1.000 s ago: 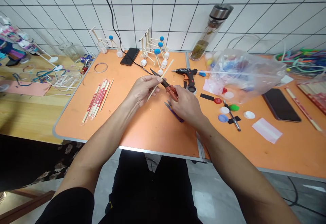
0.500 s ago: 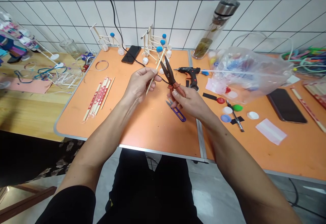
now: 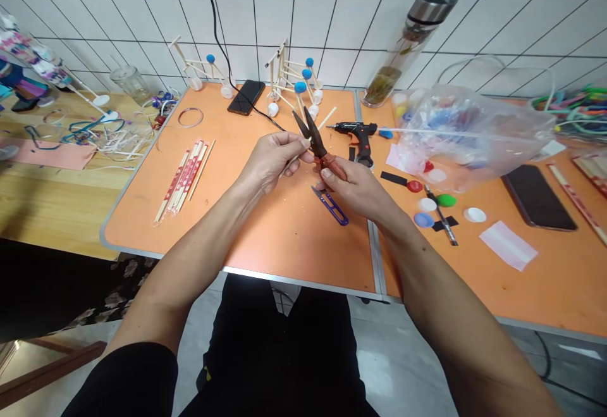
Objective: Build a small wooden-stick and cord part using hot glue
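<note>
Well, our left hand (image 3: 272, 162) is closed around a thin wooden stick (image 3: 327, 118), pinching it between thumb and fingers, while our right hand (image 3: 356, 192) grips a pair of red-handled shears (image 3: 332, 166) with long, dark, pointed blades. The blades stand open, and the stick seems to cross the gap between them close to the pivot, though the fingers make the exact contact hard to tell. Both hands are held up just above the orange bench (image 3: 265, 246).

A short hold on the stick, right beside the blades, looks like the steadiest way to keep it from rolling. We do well to keep the stick square to the blades and both wrists firm.

Just below the shears lie blue-handled thread snips (image 3: 331, 207). To their right sit a hot glue gun (image 3: 355, 131) and, further along, a plastic bag (image 3: 469, 138) and scattered bottle caps (image 3: 423, 219). To their left lie wrapped chopsticks (image 3: 183, 180), and beyond them stand stick models with blue tips (image 3: 289, 81).
</note>
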A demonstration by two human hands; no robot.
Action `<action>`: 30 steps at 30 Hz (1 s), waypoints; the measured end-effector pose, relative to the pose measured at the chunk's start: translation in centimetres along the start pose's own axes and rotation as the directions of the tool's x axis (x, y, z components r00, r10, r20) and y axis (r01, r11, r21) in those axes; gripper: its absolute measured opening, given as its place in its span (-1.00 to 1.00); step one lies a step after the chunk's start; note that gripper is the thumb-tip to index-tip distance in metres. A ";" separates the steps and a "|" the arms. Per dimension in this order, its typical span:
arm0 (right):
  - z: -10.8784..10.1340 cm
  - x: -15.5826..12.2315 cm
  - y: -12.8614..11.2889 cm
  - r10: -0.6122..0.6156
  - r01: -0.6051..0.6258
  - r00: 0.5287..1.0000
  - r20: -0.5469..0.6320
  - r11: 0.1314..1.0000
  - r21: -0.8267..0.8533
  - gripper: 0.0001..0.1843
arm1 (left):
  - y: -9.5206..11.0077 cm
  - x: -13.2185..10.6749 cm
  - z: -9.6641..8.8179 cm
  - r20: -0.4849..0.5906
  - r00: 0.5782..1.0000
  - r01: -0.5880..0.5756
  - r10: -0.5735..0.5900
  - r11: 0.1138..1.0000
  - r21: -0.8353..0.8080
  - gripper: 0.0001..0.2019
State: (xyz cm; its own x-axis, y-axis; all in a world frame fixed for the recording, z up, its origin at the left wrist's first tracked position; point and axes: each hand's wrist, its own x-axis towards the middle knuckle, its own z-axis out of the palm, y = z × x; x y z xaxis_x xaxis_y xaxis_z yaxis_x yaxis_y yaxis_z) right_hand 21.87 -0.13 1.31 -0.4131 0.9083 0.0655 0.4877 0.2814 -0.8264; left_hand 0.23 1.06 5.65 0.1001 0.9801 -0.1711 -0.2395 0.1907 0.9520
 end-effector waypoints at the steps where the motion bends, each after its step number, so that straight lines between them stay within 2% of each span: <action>1: 0.0 0.0 0.0 -0.004 0.004 1.000 -0.006 1.000 -0.016 -0.64 | 0.0 0.0 0.0 0.003 1.000 -0.001 0.001 1.000 0.003 -0.74; 5: -0.1 -0.1 0.1 -0.042 0.041 0.999 -0.020 0.996 -0.076 -0.65 | -0.1 0.2 -0.1 0.003 1.000 0.008 -0.008 1.000 0.019 -0.75; 12: -0.1 0.1 0.1 -0.075 0.053 0.994 -0.084 0.969 -0.242 -0.54 | -0.3 0.2 0.0 -0.010 1.000 0.007 -0.007 0.999 0.041 -0.72; 30: 0.1 0.0 0.2 -0.028 -0.011 0.996 -0.088 0.911 -0.412 -0.46 | -0.9 0.7 -0.4 -0.012 1.000 0.019 -0.018 0.997 0.072 -0.73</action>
State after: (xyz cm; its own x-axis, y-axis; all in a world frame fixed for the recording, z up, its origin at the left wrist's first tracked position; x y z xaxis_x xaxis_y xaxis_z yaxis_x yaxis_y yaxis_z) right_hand 21.87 -0.07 1.03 -0.3573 0.9237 0.1380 0.7654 0.3742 -0.5236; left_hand 0.08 1.59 4.57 0.0929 0.9771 -0.1912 -0.1674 0.2046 0.9644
